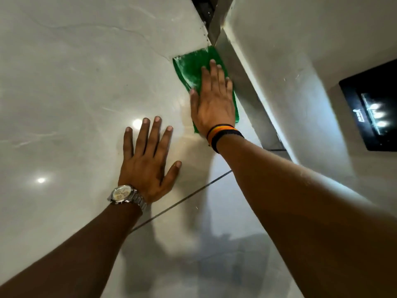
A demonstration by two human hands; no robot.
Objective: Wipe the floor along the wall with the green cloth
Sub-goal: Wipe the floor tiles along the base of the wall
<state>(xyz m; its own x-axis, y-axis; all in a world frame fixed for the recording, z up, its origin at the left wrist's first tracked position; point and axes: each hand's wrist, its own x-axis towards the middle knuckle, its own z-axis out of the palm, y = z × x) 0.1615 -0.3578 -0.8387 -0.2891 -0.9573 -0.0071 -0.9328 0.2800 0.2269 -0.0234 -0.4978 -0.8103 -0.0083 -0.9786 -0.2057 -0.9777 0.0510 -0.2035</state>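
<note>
Head view shows the right hand [211,100] spread flat on the green cloth [193,69], pressing it to the floor [75,72] just beside the wall [290,39]. Fingers wide, the left hand [148,160] rests on bare tile, probably bracing the body.

Indoor room, probably home. Evidence: glossy marble-look floor tiles [71,67] with dark grout line [182,201], grey skirting [247,89], plain painted wall [300,39], black wall-mounted panel [371,108] of unclear function.

Black glossy panel [374,106] mounted beside skirting [247,87]
</note>
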